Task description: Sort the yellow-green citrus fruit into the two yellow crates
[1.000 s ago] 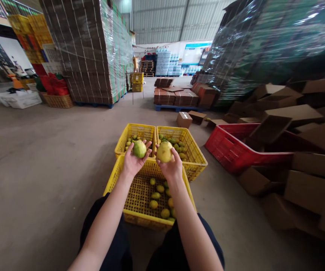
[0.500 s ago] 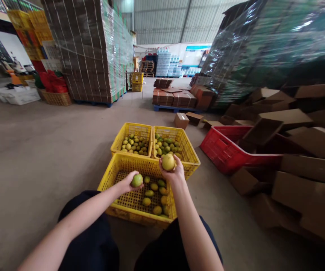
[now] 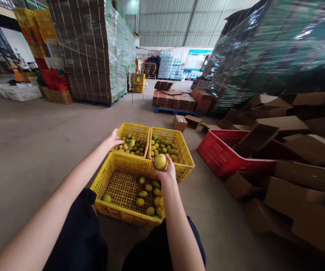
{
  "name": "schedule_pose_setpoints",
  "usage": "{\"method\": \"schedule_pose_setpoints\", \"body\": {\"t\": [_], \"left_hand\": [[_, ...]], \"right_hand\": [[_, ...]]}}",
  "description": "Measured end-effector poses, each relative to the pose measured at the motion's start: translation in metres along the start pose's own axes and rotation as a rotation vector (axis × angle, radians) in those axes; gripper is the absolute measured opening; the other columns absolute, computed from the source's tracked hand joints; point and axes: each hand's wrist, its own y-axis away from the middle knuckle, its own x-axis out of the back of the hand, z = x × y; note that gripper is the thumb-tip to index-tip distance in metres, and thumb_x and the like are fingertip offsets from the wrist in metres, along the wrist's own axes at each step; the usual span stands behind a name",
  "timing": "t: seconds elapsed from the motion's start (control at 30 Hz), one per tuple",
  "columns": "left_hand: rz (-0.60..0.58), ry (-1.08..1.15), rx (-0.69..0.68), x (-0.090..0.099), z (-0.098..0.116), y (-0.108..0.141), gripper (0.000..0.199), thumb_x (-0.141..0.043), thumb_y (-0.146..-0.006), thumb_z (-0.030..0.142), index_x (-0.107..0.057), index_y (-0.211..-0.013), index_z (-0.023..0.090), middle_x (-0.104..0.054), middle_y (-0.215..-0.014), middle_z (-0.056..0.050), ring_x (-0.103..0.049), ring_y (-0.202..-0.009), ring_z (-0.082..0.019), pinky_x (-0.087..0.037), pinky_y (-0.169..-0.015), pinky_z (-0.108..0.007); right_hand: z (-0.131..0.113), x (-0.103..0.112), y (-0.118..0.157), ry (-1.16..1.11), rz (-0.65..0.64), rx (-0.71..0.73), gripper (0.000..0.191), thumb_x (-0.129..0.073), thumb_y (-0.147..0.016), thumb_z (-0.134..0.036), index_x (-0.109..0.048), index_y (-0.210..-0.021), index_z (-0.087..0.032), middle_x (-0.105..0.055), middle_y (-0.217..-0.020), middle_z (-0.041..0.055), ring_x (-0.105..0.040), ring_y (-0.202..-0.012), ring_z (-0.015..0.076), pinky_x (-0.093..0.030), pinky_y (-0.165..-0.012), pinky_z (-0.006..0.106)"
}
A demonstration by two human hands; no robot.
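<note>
My left hand is open over the left edge of the back left yellow crate, with a green fruit just right of its fingers, among or just above the other fruits. A pale yellow fruit rests in my right hand, over the near edge of the back right yellow crate. The front yellow crate holds several green-yellow fruits on its right side and one green fruit at its left.
To the right lie a red crate and a heap of cardboard boxes. A small carton sits beyond the yellow crates. Farther back are a pallet of flattened cardboard and tall wrapped stacks.
My left hand has moved forward and left from above the front crate to the back left crate and let go of its green fruit. My right hand has shifted slightly left with the yellow fruit.
</note>
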Motion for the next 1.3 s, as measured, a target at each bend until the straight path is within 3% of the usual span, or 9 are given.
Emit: {"method": "schedule_pose_setpoints", "body": {"t": [0.07,0.17,0.27,0.37,0.7,0.87,0.97,1.07,1.3], "left_hand": [[0.036,-0.041,-0.062,0.016,0.007,0.009,0.036,-0.056,-0.09,0.038,-0.06,-0.121,0.02,-0.071,-0.115,-0.014,-0.074,-0.098,-0.024,-0.059,-0.083,-0.032],[-0.025,-0.182,-0.066,0.044,-0.029,0.03,0.029,-0.063,-0.083,0.038,-0.07,-0.1,0.016,-0.075,-0.111,-0.014,-0.075,-0.096,-0.027,-0.056,-0.088,-0.036],[-0.283,-0.674,0.017,0.071,-0.083,0.038,0.045,-0.064,-0.077,0.058,-0.072,-0.098,0.019,-0.076,-0.113,-0.014,-0.074,-0.102,-0.031,-0.054,-0.091,-0.039],[-0.265,-1.164,0.037,0.093,-0.117,0.032,0.051,-0.084,-0.051,0.056,-0.073,-0.085,0.021,-0.077,-0.11,-0.018,-0.065,-0.12,-0.044,-0.049,-0.1,-0.048],[-0.286,-1.315,-0.115,0.144,-0.105,0.016,0.058,-0.069,-0.065,0.065,-0.073,-0.103,0.021,-0.068,-0.132,-0.018,-0.06,-0.129,-0.037,-0.044,-0.106,-0.039],[-0.341,-1.361,-0.055,0.144,-0.107,0.012,0.052,-0.072,-0.058,0.066,-0.073,-0.085,0.022,-0.078,-0.107,-0.015,-0.072,-0.101,-0.035,-0.053,-0.088,-0.038],[-0.337,-1.348,-0.115,0.133,-0.106,0.012,0.053,-0.065,-0.069,0.063,-0.074,-0.101,0.022,-0.071,-0.128,-0.014,-0.066,-0.12,-0.031,-0.049,-0.097,-0.033],[-0.321,-1.372,-0.142,0.127,-0.105,0.015,0.057,-0.063,-0.072,0.057,-0.072,-0.113,0.018,-0.059,-0.145,-0.017,-0.055,-0.136,-0.032,-0.041,-0.109,-0.034],[-0.342,-1.496,-0.065,0.137,-0.112,0.026,0.067,-0.065,-0.075,0.057,-0.069,-0.127,0.017,-0.056,-0.146,-0.019,-0.054,-0.136,-0.034,-0.04,-0.111,-0.036]], "right_hand": [[0.001,0.001,-0.004,0.013,-0.005,-0.005,0.018,-0.054,-0.096,-0.038,-0.056,-0.094,-0.02,-0.064,-0.075,0.0026,-0.065,-0.066,0.0155,-0.059,-0.054,0.025],[0.004,0.003,-0.011,0.024,-0.019,0.013,0.014,-0.056,-0.094,-0.036,-0.055,-0.091,-0.023,-0.063,-0.072,0.0001,-0.064,-0.064,0.0151,-0.059,-0.054,0.025],[0.014,0.009,-0.016,0.05,-0.021,0.036,0.009,-0.058,-0.093,-0.03,-0.054,-0.089,-0.024,-0.062,-0.068,-0.0032,-0.063,-0.059,0.0137,-0.059,-0.053,0.025],[0.035,0.022,-0.016,0.186,-0.048,-0.003,0.006,-0.059,-0.093,-0.029,-0.055,-0.091,-0.024,-0.064,-0.069,-0.0038,-0.063,-0.058,0.0133,-0.058,-0.053,0.024],[0.123,0.141,0.001,0.815,-0.066,-0.694,0.03,-0.051,-0.098,-0.041,-0.062,-0.092,-0.014,-0.065,-0.062,0.0062,-0.063,-0.048,0.0188,-0.052,-0.04,0.025],[0.07,0.101,-0.016,0.687,-0.007,-0.413,0.028,-0.052,-0.099,-0.041,-0.061,-0.092,-0.016,-0.064,-0.065,0.0034,-0.062,-0.049,0.0151,-0.05,-0.041,0.021],[0.006,0.037,-0.027,0.444,-0.103,0.089,0.031,-0.046,-0.101,-0.045,-0.061,-0.1,-0.017,-0.068,-0.078,0.0039,-0.068,-0.066,0.0171,-0.061,-0.059,0.031],[-0.033,0.005,-0.032,0.448,-0.089,0.335,0.028,-0.05,-0.098,-0.043,-0.061,-0.105,-0.018,-0.069,-0.084,0.0053,-0.069,-0.074,0.021,-0.062,-0.063,0.038],[0.001,0.094,-0.052,1.237,-0.048,0.194,0.011,-0.064,-0.09,-0.024,-0.07,-0.091,-0.015,-0.073,-0.084,0.0074,-0.067,-0.07,0.0165,-0.06,-0.067,0.031]]}}
